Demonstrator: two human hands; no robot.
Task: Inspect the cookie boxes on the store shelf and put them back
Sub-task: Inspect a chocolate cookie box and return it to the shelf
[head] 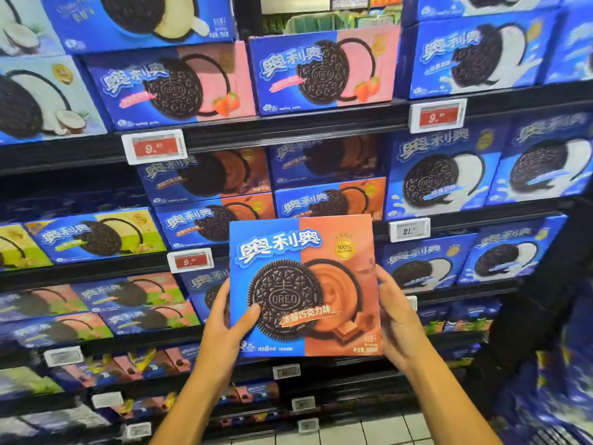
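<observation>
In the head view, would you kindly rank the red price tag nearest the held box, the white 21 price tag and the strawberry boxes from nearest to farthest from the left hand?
From the left hand:
1. Red price tag, just up and left, beside the held chocolate box.
2. White 21 price tag, up and right, past the box.
3. Strawberry boxes, high on the upper shelf.

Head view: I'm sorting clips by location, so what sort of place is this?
Very likely a supermarket snack aisle: tiered shelves stacked with cookie boxes, price tags clipped along the shelf edges, and both hands holding up a chocolate cookie box.
</observation>
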